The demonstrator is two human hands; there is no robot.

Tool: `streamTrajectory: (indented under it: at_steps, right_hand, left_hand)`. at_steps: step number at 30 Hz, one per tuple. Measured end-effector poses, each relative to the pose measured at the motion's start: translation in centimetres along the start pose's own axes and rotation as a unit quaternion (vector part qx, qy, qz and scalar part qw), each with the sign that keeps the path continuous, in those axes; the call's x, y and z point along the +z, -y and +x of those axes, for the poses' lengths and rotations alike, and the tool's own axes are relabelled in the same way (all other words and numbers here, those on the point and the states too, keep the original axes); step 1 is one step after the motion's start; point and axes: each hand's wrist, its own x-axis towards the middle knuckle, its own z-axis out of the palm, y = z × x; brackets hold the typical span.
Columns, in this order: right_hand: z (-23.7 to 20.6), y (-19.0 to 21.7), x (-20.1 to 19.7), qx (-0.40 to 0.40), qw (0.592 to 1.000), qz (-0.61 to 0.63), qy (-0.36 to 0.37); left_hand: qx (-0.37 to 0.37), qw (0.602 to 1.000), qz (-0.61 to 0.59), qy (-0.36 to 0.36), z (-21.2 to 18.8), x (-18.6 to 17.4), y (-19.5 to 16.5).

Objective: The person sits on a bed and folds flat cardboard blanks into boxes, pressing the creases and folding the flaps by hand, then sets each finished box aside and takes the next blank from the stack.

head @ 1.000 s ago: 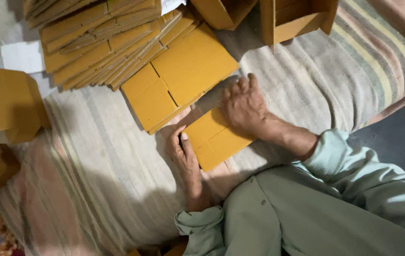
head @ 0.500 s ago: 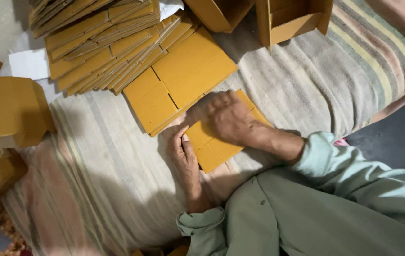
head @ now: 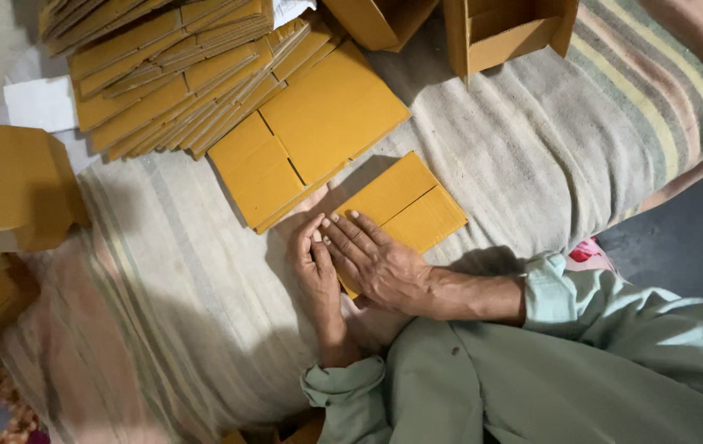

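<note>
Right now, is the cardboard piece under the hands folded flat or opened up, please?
Folded flat: the cardboard piece lies level on the striped cloth, both hands pressing it.

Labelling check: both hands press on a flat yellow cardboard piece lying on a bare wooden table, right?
Not quite. Both the left hand and right hand do press on the flat yellow cardboard piece, but the head view shows it lying on a striped blanket, not a wooden table.

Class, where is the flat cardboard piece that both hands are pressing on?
In the head view, the cardboard piece lies centre on the striped cloth, under the right hand, with the left hand at its edge, just below the flat stack.
</note>
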Motion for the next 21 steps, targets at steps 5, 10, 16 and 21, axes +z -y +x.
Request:
streamTrajectory:
  at_steps: [5, 10, 16, 21]
  right_hand:
    - [-1.3, -3.1, -0.2, 0.027, 0.991, 0.097, 0.089]
    - [-3.5, -6.5, 0.0, 0.069, 0.978, 0.197, -0.005]
    - [-3.8, -6.2, 1.7, 0.163, 0.974, 0.151, -0.044]
    - [-4.0, -6.5, 2.9, 0.226, 0.954, 0.188, -0.055]
  left_hand:
    - [-0.015, 1.0, 0.015, -0.005, 0.1, 0.1, -0.3]
    - [0.028, 0.979, 0.199, 0.022, -0.1, -0.1, -2.9]
    - [0.047, 0.895, 0.433, 0.097, -0.4, 4.8, -7.6]
    - [0.048, 0.906, 0.399, 0.134, -0.2, 6.0, -9.3]
